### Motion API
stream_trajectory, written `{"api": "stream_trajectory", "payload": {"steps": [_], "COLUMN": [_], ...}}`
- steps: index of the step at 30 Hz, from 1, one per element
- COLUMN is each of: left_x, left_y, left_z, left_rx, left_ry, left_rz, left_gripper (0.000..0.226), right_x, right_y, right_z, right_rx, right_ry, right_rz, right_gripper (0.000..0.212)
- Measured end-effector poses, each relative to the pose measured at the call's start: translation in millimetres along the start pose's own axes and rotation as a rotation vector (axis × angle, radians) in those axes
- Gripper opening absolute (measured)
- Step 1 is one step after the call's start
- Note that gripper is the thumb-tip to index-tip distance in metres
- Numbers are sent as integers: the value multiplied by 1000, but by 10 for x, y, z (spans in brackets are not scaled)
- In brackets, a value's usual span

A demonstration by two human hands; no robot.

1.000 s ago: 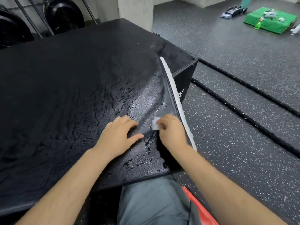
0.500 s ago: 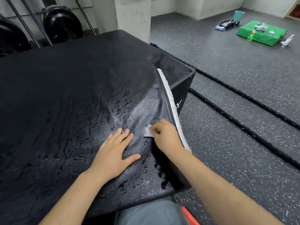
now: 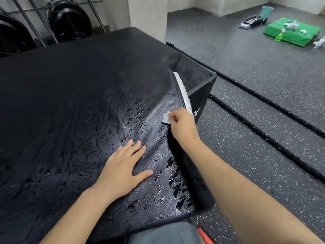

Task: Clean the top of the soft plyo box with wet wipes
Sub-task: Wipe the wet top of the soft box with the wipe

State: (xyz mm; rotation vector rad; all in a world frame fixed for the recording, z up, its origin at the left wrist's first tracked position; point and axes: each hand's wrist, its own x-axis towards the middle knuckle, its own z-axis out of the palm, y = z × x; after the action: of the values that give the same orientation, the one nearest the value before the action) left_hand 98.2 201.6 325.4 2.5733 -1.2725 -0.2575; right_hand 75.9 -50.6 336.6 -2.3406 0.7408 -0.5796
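Right hand point(image 3: 182, 125) pinches a small wet wipe point(image 3: 166, 118) on the box top point(image 3: 79, 103) near its right edge, by a lifted flap point(image 3: 182, 93); left hand point(image 3: 123, 170) lies flat, fingers straight, likely steadying the loose cover for wiping

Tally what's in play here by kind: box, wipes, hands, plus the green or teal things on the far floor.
Soft plyo box: 1
Wet wipe: 1, pinched in the right hand
Hands: 2, left hand flat on the box
Green mat: 1
Green spray bottle: 1
Teal cup: 1
Total: 7
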Motion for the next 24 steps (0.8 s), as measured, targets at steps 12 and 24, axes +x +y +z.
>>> {"api": "stream_trajectory", "payload": {"steps": [12,24], "left_x": [315,1135], "left_y": [-103,-96], "left_z": [-228,-531], "left_rx": [-98,40], "left_ry": [22,135], "left_rz": [-33,9], "left_gripper": [44,37], "right_x": [406,708], "right_y": [-203,-184], "right_z": [187,311], "right_rx": [-86,-326], "right_ry": [-66,-101], "right_rz": [-136,-208], "right_gripper": [26,27]}}
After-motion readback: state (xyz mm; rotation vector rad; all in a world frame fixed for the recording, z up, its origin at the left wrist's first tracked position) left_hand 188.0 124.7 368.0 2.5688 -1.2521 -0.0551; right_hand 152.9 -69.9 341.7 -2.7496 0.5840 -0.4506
